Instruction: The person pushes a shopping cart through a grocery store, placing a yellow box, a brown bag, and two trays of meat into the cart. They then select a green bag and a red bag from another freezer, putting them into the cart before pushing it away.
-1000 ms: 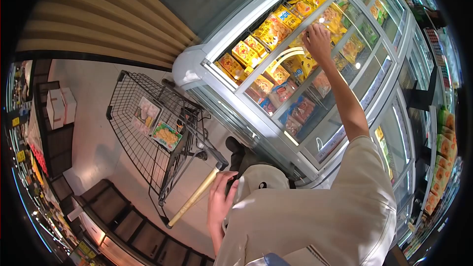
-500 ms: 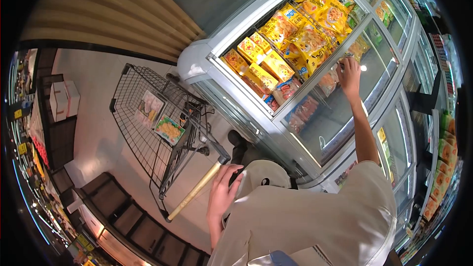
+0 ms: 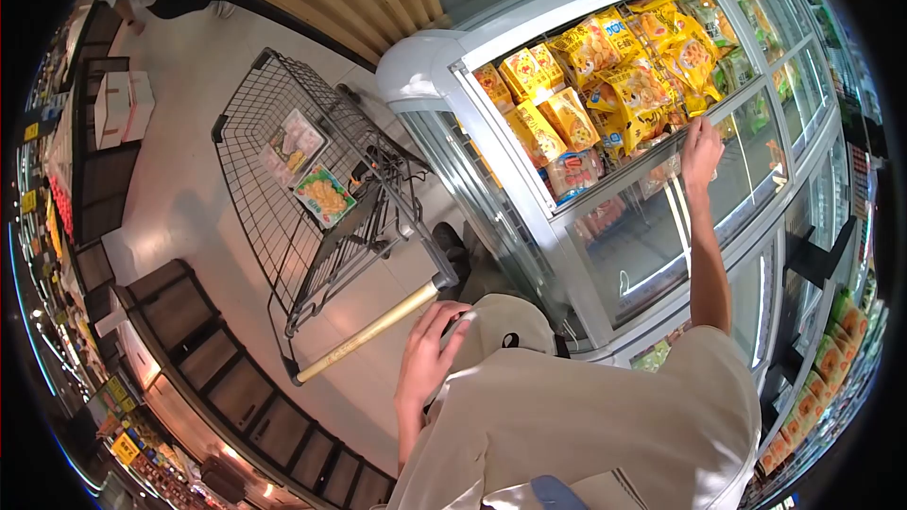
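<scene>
My right hand (image 3: 702, 153) is at the front edge of the freezer's sliding glass lid (image 3: 652, 241), its fingers curled over the frame. Just beyond the fingertips lie yellow bags of frozen food (image 3: 652, 94) in the uncovered part of the chest freezer (image 3: 515, 47). Small yellow boxes (image 3: 539, 132) stand beside them. In front of my body, near the yellowish cart handle (image 3: 368, 332) but apart from it, is my left hand (image 3: 430, 359). Its fingers and thumb bend around something dark that I cannot make out.
The wire shopping cart (image 3: 274, 142) to the left holds a clear-wrapped tray pack (image 3: 293, 142) and a green-and-yellow food pack (image 3: 324, 196). A white box (image 3: 123, 109) and dark shelf units (image 3: 217, 349) are farther left. Packaged goods (image 3: 817, 382) line the right side.
My right hand has moved from over the glass to the lid's front edge. The view has turned, and the freezer appears shifted right. My left hand stays near the cart handle.
</scene>
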Demonstrator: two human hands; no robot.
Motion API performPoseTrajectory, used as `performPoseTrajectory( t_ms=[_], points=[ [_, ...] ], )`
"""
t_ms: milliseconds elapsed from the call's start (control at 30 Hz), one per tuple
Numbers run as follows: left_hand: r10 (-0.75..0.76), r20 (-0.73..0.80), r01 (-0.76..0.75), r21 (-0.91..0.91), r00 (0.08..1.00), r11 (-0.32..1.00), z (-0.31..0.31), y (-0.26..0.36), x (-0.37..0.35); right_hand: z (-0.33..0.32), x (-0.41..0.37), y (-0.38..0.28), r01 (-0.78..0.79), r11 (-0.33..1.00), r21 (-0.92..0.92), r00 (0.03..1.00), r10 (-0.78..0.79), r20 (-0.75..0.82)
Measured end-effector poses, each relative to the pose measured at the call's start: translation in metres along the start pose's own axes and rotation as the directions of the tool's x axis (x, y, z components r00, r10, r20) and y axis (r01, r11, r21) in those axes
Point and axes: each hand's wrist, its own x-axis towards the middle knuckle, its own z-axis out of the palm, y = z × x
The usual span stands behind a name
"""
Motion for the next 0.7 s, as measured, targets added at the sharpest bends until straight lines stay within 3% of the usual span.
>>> performPoseTrajectory(
  t_ms=[100,233,300,433,500,600,700],
  points=[
    [0.001,-0.013,-0.002,-0.015,1.0,1.0,-0.002,0.001,0.005,-0.024,0.01,-0.069,0.119,0.992,0.052,0.989,-0.123,0.087],
    [-0.012,0.008,0.012,0.001,1.0,1.0,0.0,0.005,0.011,0.019,0.015,-0.128,0.316,0.875,0.367,0.942,-0.336,-0.012],
    [-0.018,0.025,0.018,0.015,1.0,1.0,0.0,0.009,0.014,0.057,0.017,-0.144,0.236,0.895,0.379,0.902,-0.347,0.257],
    [-0.063,0.043,0.063,-0.003,0.997,0.998,0.004,0.008,0.018,0.161,-0.005,-0.155,0.211,0.915,0.344,0.756,-0.376,0.536],
    [-0.12,0.035,0.121,-0.038,0.992,0.992,0.007,0.007,0.018,0.193,-0.003,-0.177,0.115,0.966,0.23,0.667,-0.247,0.703],
    [-0.137,0.048,0.139,-0.027,0.989,0.99,0.007,0.012,0.019,0.219,-0.002,-0.205,-0.039,0.989,0.145,0.629,-0.088,0.772],
    [-0.124,0.018,0.124,0.004,0.992,0.992,0.005,0.01,0.018,0.243,-0.01,-0.224,-0.079,0.996,0.04,0.669,0.023,0.743]
  ],
)
